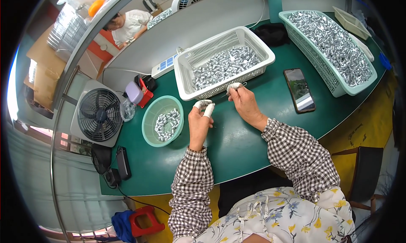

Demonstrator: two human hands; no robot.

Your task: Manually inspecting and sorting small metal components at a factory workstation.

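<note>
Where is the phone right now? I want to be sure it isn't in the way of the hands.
In the head view the phone lies flat on the green table, right of the right hand, between the white basket and the pale green basket.

Basket w/ parts behind hands, bowl left, phone right, bigger basket far right.

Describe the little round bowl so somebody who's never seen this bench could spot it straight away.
On the green table, look left of the white basket, beside the small grey fan. The bowl is pale green, round, with a few silvery metal parts inside; the baskets are rectangular and bigger.
</note>
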